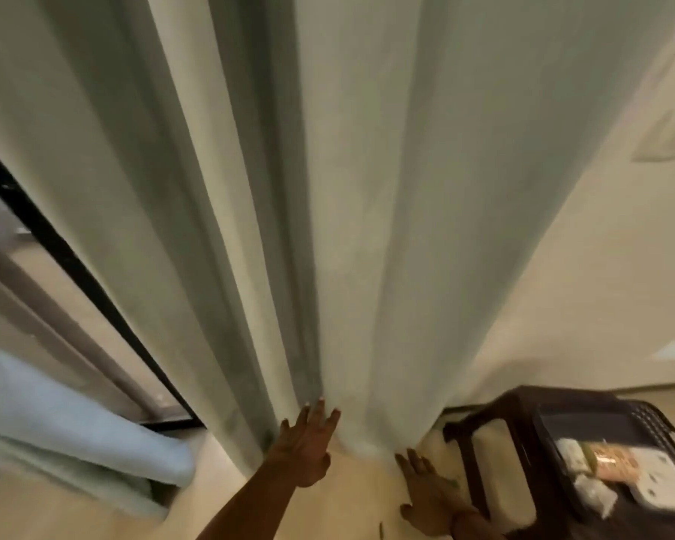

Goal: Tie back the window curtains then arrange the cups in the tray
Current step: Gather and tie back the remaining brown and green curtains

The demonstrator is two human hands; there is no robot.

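Curtain (347, 228): pale grey-green cloth hanging in long vertical folds, filling the upper and middle frame and narrowing toward the lower centre, where its lower end meets the floor (340, 512). Left hand (308, 446): lower centre, forearm entering from the bottom edge, fingers straight and held together, their tips laid against a curtain fold; open, gripping nothing. Right hand (429, 489): lower right of centre, palm down, fingers straight and spread, tips at the curtain's lower edge; open, and whether it touches the cloth cannot be told. Window (75, 274): left side of the frame, glass behind a black frame, uncovered beside the curtain. Fabric bundle (75, 434): pale blue-green, lower left, lying below the window. Stool (480, 426): dark, lower right, standing on the floor just beside the right hand. Basket (651, 418): dark, openwork rim, lower right corner beside the stool, holding white and pinkish items too blurred to identify. Wall (601, 305): cream, right side, behind the curtain's edge.
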